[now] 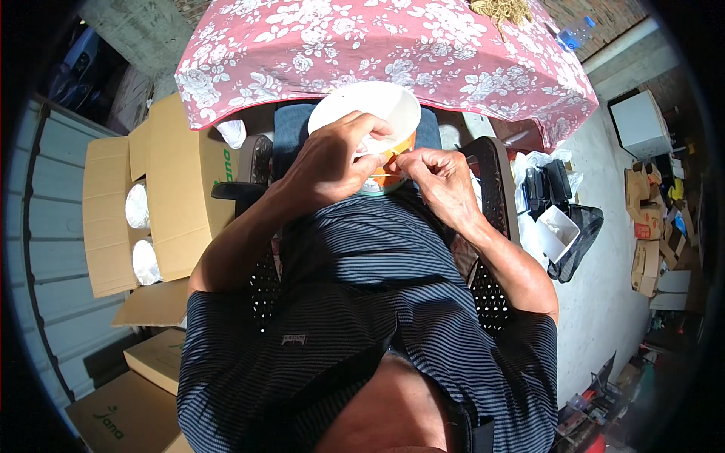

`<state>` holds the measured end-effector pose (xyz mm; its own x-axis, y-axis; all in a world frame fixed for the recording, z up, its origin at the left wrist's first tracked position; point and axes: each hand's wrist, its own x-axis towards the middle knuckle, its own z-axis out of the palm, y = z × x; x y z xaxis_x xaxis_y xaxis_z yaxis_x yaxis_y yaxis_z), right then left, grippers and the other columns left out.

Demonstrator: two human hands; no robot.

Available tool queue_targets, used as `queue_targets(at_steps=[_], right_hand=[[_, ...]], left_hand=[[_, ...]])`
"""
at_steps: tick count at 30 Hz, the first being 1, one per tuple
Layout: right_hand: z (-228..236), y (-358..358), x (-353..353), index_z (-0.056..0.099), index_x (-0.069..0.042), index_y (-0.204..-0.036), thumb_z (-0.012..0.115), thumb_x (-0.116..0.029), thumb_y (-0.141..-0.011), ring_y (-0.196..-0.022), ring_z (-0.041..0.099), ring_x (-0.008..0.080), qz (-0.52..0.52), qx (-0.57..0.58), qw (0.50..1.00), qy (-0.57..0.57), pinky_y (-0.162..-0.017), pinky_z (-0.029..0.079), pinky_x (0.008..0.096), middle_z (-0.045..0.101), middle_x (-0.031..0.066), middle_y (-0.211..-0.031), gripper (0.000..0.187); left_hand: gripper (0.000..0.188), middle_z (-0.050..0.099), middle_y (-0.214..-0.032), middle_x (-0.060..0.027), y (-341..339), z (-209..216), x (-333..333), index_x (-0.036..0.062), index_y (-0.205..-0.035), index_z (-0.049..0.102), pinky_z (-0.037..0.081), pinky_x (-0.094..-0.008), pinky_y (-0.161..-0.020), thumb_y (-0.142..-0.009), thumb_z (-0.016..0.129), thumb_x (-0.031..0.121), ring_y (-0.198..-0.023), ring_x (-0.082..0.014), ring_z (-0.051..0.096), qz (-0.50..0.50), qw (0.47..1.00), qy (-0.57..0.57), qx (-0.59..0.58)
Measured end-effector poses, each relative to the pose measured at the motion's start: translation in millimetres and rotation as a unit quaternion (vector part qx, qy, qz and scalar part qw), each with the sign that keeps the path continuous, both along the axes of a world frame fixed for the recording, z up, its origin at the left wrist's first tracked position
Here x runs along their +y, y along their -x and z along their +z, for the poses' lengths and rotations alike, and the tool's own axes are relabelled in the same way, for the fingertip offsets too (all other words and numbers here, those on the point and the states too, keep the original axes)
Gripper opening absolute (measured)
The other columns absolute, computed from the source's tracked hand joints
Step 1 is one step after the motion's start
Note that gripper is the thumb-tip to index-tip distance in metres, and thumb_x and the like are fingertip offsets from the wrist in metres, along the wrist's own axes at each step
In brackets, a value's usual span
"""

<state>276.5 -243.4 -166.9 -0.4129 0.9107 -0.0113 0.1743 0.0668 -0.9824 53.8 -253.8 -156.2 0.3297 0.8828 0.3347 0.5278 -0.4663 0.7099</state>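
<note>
A round white tub [355, 103] with an orange printed side [383, 180] sits at my lap, its white inside turned up and away from me. My left hand [336, 155] is closed over the near part of its rim, with bent fingers inside and the thumb on the outer side. Against the orange side, my right hand [439, 175] is closed in a pinch. A thin pale strand shows beside its fingertips, but what they hold is too small to make out.
A table with a pink flowered cloth [325, 57] stands in front. Open cardboard boxes [177, 181] are at my left. Chair armrests [492, 185] flank me. On the right floor lie a white container [557, 232] and black bags [580, 245]. A coil of tan rope [504, 10] rests on the cloth.
</note>
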Motion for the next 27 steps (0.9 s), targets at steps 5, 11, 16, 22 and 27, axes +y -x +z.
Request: queue_targets(at_steps=[5, 11, 16, 22, 27], right_hand=[[-1.2, 1.5, -0.5, 0.077, 0.004, -0.096, 0.063, -0.012, -0.098, -0.077, 0.064, 0.0053, 0.000, -0.002, 1.000, 0.003, -0.072, 0.052, 0.0237, 0.075, 0.0034, -0.083, 0.022], [-1.4, 2.1, -3.0, 0.077, 0.003, -0.096, 0.063, -0.012, -0.098, -0.072, 0.058, 0.0034, 0.006, -0.006, 1.000, -0.005, -0.065, 0.047, 0.0226, 0.073, 0.0008, -0.080, 0.021], [-1.7, 2.3, -4.2, 0.077, 0.003, -0.094, 0.063, -0.012, -0.097, -0.067, 0.051, 0.0016, 0.010, -0.025, 1.000, -0.012, -0.057, 0.041, 0.0233, 0.066, -0.0038, -0.074, 0.020], [0.8, 1.8, -4.5, 0.076, 0.003, -0.093, 0.062, -0.013, -0.097, -0.067, 0.047, 0.0008, 0.006, -0.029, 0.999, -0.019, -0.056, 0.039, 0.0235, 0.063, -0.0054, -0.072, 0.021], [-0.2, -0.7, -2.0, 0.076, 0.004, -0.095, 0.061, -0.011, -0.097, -0.071, 0.052, 0.0013, 0.016, -0.042, 0.999, -0.017, -0.062, 0.043, 0.0232, 0.067, -0.0039, -0.076, 0.021]], left_hand=[[0.029, 0.069, -0.109, -0.0186, -3.4, 0.4, -0.3, -0.0001, -0.115, 0.067, 0.054, -0.0389, -0.086, -0.089, 0.076, 0.009, -0.101, -0.0327, 0.070, 0.005, 1.000, 0.009, 0.001], [0.015, 0.072, -0.087, -0.0181, -9.7, 0.3, -3.6, -0.0001, -0.099, 0.072, 0.053, -0.0417, -0.067, -0.090, 0.069, 0.012, -0.075, -0.0359, 0.071, 0.005, 0.999, -0.004, -0.033], [0.019, 0.073, -0.089, -0.0194, -12.5, 1.8, -7.3, -0.0012, -0.104, 0.072, 0.055, -0.0366, -0.069, -0.088, 0.068, 0.008, -0.077, -0.0299, 0.074, 0.036, 0.999, 0.031, 0.026], [0.020, 0.072, -0.087, -0.0205, -14.8, -1.1, -6.1, -0.0013, -0.105, 0.071, 0.054, -0.0365, -0.067, -0.087, 0.067, 0.007, -0.075, -0.0301, 0.073, 0.022, 0.999, -0.002, 0.030], [0.008, 0.064, -0.076, -0.0212, -19.4, -5.2, -7.0, 0.0004, -0.089, 0.065, 0.048, -0.0448, -0.062, -0.082, 0.063, 0.004, -0.071, -0.0434, 0.063, 0.020, 0.999, -0.026, -0.023]])
